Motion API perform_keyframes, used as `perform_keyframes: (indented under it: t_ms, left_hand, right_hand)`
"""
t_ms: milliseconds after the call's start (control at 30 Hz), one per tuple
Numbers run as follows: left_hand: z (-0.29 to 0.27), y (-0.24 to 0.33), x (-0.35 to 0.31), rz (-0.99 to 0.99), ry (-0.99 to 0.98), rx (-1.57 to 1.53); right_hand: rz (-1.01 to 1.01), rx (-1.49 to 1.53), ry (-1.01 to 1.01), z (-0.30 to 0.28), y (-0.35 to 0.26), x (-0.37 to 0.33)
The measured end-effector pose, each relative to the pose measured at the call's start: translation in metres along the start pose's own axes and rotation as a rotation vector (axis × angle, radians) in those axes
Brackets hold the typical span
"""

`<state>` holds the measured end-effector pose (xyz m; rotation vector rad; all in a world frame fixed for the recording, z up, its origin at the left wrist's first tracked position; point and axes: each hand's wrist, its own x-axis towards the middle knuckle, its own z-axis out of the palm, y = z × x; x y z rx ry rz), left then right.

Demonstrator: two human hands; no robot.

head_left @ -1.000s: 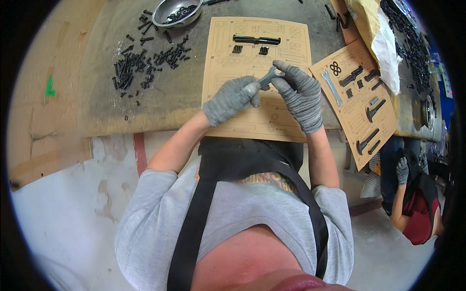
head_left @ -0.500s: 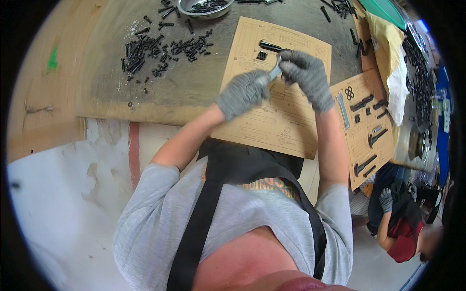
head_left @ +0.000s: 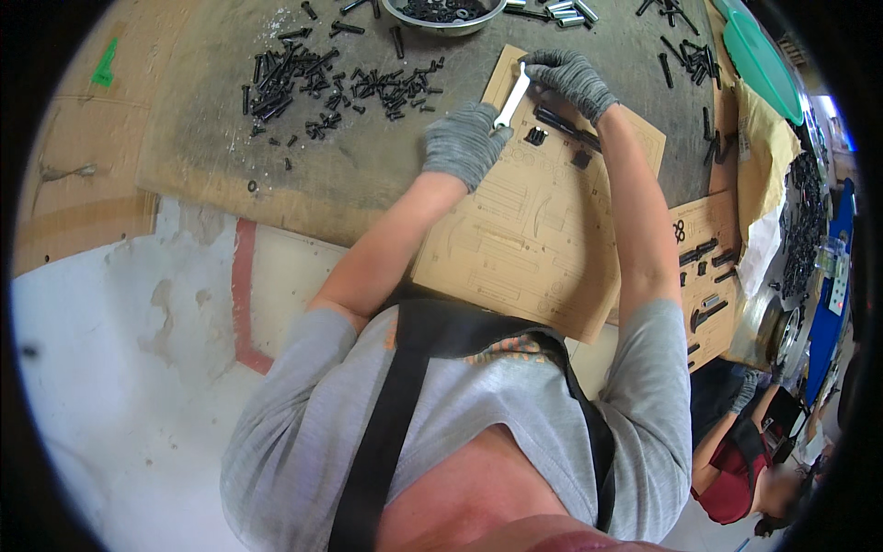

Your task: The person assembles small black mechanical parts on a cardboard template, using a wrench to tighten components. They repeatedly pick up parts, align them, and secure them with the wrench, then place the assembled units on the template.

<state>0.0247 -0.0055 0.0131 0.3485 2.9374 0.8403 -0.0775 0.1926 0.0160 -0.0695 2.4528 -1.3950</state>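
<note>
A silver open-ended wrench [head_left: 512, 99] slants along the upper left edge of a brown cardboard sheet [head_left: 487, 239] printed with part outlines. My left hand [head_left: 464, 145], in a grey knit glove, grips its lower end. The gloved fingers of my right hand [head_left: 570, 81] close on its upper end. Under my right wrist lie long black bolts [head_left: 567, 128]. Small black parts [head_left: 535, 136] sit beside them, and a dark square piece [head_left: 581, 158] is lower on the sheet.
Loose black bolts [head_left: 290, 78] lie in a heap at the left of the worktable [head_left: 198, 152]. A metal bowl [head_left: 446, 26] holds dark rings at the back. Another parts sheet [head_left: 713, 216] and a green basin [head_left: 759, 64] are at right. A co-worker [head_left: 736, 469] is at lower right.
Both hands have moved with the wrench toward the sheet's far left corner. The wrench was held up between my hands over the sheet; now it lines up along the sheet's edge. The view has shifted.
</note>
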Motion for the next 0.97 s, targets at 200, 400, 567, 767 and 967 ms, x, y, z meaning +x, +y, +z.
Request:
perform_keyframes:
  t_ms: [200, 400, 567, 767, 967]
  left_hand:
    - [0.009, -0.004, 0.0, 0.031, 0.075, 0.061]
    - [0.006, -0.007, -0.001, 0.042, 0.072, -0.015]
    - [-0.003, -0.015, 0.004, -0.087, 0.029, -0.203]
    - [0.016, -0.027, 0.003, -0.014, 0.224, -0.455]
    - [0.016, -0.043, -0.008, 0.045, 0.258, -0.316]
  right_hand:
    - [-0.105, -0.157, 0.074, 0.016, -0.005, -0.005]
    - [-0.193, -0.655, 0.289, 0.019, -0.001, -0.016]
    - [-0.005, -0.746, 0.844, -0.089, 0.057, -0.05]
    - [0.594, -0.966, 0.799, -0.198, 0.132, -0.117]
    - [0.599, -0.881, 0.648, -0.21, 0.13, -0.111]
